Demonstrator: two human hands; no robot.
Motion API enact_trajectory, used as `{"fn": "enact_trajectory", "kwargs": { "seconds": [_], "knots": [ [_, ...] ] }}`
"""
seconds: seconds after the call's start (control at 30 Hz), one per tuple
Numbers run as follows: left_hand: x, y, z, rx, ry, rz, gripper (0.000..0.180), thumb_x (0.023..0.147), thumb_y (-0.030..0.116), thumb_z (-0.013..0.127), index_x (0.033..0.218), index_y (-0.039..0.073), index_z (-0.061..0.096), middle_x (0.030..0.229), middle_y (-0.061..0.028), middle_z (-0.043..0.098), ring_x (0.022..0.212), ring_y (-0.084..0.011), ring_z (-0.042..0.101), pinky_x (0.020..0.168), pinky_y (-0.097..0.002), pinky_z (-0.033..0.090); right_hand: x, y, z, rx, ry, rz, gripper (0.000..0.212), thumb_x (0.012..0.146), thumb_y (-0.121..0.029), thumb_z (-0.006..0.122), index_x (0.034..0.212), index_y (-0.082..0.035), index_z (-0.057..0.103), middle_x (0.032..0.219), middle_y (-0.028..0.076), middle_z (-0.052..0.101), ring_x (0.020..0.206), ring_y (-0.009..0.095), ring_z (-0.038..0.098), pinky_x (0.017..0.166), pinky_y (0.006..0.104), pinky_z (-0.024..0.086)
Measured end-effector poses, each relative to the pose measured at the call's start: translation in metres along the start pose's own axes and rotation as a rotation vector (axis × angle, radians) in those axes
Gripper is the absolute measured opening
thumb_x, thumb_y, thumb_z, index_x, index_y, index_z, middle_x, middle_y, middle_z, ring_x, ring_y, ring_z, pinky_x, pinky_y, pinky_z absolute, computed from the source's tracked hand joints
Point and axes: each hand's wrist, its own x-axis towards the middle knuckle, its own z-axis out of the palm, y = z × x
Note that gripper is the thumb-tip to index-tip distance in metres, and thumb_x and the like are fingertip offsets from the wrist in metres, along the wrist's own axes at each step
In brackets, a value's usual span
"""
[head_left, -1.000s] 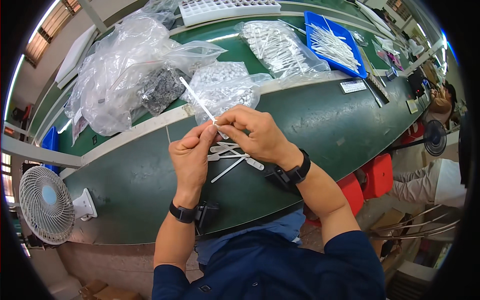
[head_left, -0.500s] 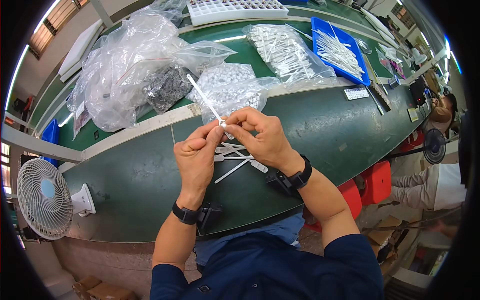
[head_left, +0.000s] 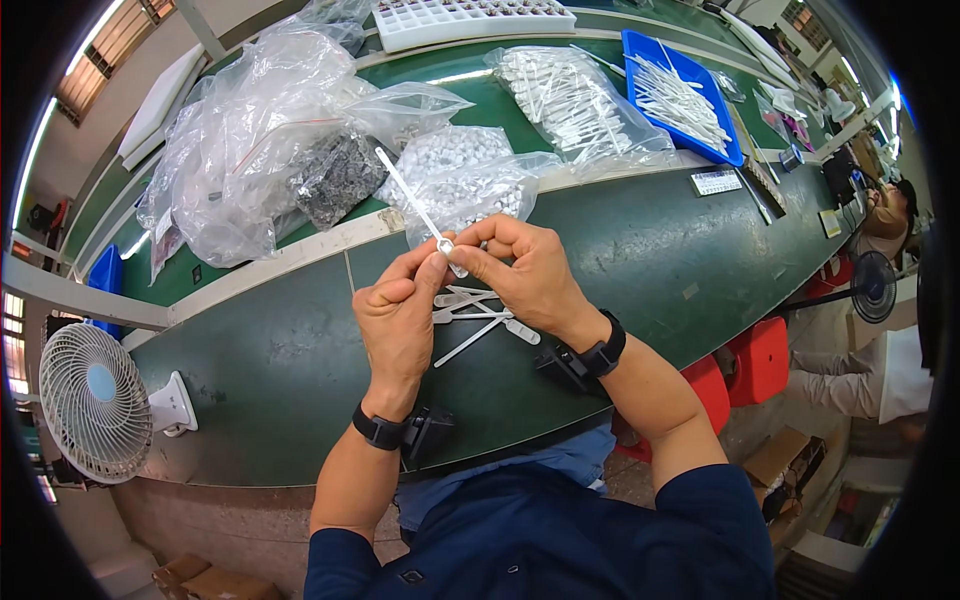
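Note:
A slim white plastic stick [head_left: 408, 194] with a small rounded end is held between both hands, its long part slanting up and left. My left hand [head_left: 395, 318] is closed, thumb and forefinger pinching the stick near its rounded end. My right hand [head_left: 530, 275] pinches the same end from the right, its fingertips almost meeting the left ones. Fingers partly hide that end, so its details cannot be made out. Beneath my hands, several similar white sticks [head_left: 468, 343] with flat, rounded ends lie crossed on the dark green table [head_left: 270, 400].
Beyond the hands lie a clear bag of small white pieces [head_left: 455, 160], a bag of dark grey pieces [head_left: 335, 180] and a bag of white sticks [head_left: 565, 105]. A blue tray [head_left: 738, 152] holds more sticks. A white fan [head_left: 98, 385] stands left.
The whole view has shifted slightly. Both hands keep their pinch on the white stick, with almost no visible movement.

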Motion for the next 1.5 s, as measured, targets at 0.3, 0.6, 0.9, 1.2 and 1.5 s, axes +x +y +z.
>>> {"fn": "enact_trajectory", "kwargs": {
  "seconds": [0.3,0.6,0.9,1.2,1.5],
  "knots": [
    [0.001,0.001,0.001,-0.055,0.002,-0.015,0.018,0.096,0.003,0.069,0.111,-0.005,0.074,0.108,-0.0108,0.075,0.082,-0.0107,0.069,0.076,-0.0221,0.059,0.000,-0.003,-0.001,-0.032,0.008,-0.039,0.018,0.094,-0.012,0.074,0.103,0.003,0.069,0.088,0.007,0.077,0.087,0.005,0.064,0.082,0.0252,0.052],
    [0.002,-0.001,0.000,-0.063,0.006,-0.036,0.018,0.096,0.004,0.070,0.110,-0.006,0.074,0.107,-0.0110,0.075,0.083,-0.0110,0.070,0.077,-0.0220,0.059,-0.001,-0.007,-0.002,-0.101,0.004,-0.085,0.017,0.093,-0.011,0.074,0.102,0.003,0.069,0.086,0.008,0.077,0.084,0.006,0.065,0.082,0.0257,0.052],
    [0.001,-0.003,-0.003,-0.005,-0.016,-0.019,0.018,0.096,0.007,0.071,0.110,-0.005,0.075,0.104,-0.0088,0.076,0.081,-0.0092,0.068,0.076,-0.0209,0.056,0.001,-0.004,-0.005,-0.008,-0.025,0.041,0.016,0.094,-0.009,0.074,0.103,0.003,0.070,0.084,0.005,0.076,0.080,0.003,0.063,0.076,0.0221,0.051],
    [-0.003,-0.006,0.000,0.052,0.006,0.029,0.017,0.098,0.007,0.069,0.105,-0.006,0.076,0.105,-0.0077,0.076,0.080,-0.0080,0.067,0.074,-0.0210,0.054,0.001,0.002,-0.001,-0.028,-0.012,0.029,0.016,0.094,-0.010,0.073,0.104,0.003,0.070,0.082,0.003,0.075,0.079,0.002,0.062,0.074,0.0203,0.050],
    [-0.002,-0.003,0.000,0.094,0.015,0.028,0.016,0.097,0.007,0.069,0.105,-0.005,0.076,0.104,-0.0070,0.076,0.080,-0.0075,0.066,0.074,-0.0205,0.054,0.003,-0.001,-0.005,0.037,-0.049,0.098,0.018,0.095,-0.010,0.072,0.107,0.004,0.071,0.082,0.002,0.074,0.077,0.001,0.061,0.071,0.0188,0.049]
  ]
}}
